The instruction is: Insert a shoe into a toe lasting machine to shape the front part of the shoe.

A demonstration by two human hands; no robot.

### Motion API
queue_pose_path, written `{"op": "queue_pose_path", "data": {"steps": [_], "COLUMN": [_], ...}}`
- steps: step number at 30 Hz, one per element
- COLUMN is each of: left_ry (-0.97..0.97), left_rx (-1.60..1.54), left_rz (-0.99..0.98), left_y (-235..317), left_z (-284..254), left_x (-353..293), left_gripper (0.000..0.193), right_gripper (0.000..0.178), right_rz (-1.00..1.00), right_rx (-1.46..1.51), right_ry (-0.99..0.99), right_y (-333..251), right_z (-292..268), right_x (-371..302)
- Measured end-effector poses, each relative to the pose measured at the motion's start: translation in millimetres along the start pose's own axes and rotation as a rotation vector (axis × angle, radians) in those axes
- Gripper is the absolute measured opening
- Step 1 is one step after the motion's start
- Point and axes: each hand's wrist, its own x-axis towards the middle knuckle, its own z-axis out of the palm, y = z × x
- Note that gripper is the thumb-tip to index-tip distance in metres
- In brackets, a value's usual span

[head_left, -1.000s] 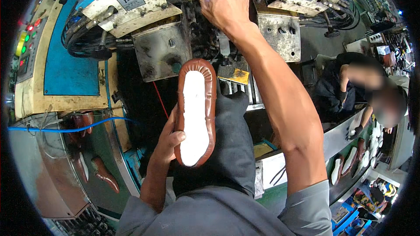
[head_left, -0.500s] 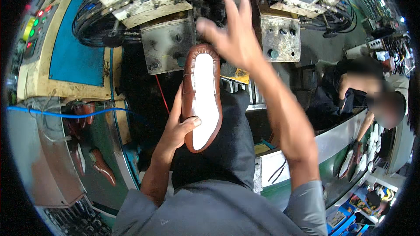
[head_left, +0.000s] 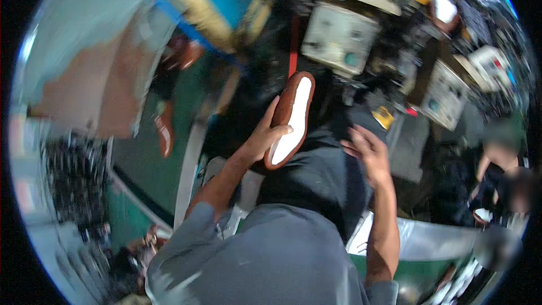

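My left hand [head_left: 261,138] grips a brown shoe upper [head_left: 282,114] by its side, the thumb pressed on the white sole-side face [head_left: 294,118]. The shoe is held sole side up above my lap, tilted a little to the right. My right hand [head_left: 370,152] hangs over my right thigh with its fingers apart and nothing in it. Up at the machine, a second brown shoe with a white underside [head_left: 445,14] sits among the metal parts, smeared by motion.
To the left, a green conveyor [head_left: 186,101] carries a brown shoe [head_left: 164,133] beside a grey and brown cabinet [head_left: 104,73]. Ahead is a machine with a stained metal plate [head_left: 341,36]. People in dark clothes [head_left: 451,186] are at the right, near a metal-sided conveyor [head_left: 435,240].
The view has swung left, so the machine now lies farther right. My right hand has come back from the shoe at the machine to my thigh. My left hand still holds its shoe.
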Motion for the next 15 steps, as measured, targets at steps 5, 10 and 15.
{"op": "queue_pose_path", "data": {"steps": [5, 10, 15], "left_ry": [0.56, 0.885, 0.931], "left_rx": [0.593, 1.303, 1.761], "left_rz": [0.03, -0.439, -0.063], "left_y": [-54.0, -101.5, -184.5], "left_z": [-179.8, -328.8, -391.4], "left_x": [-8.7, -76.1, -111.5], "left_gripper": [0.114, 0.108, 0.097], "right_gripper": [0.057, 0.059, 0.06], "right_rz": [0.081, 0.167, 0.173], "right_rx": [-0.017, 0.046, -0.06], "right_ry": [0.278, 0.365, 0.323], "right_y": [81.3, 85.9, 87.7], "right_z": [-88.7, -109.0, -127.6], "right_x": [-32.2, -50.8, -42.1]}}
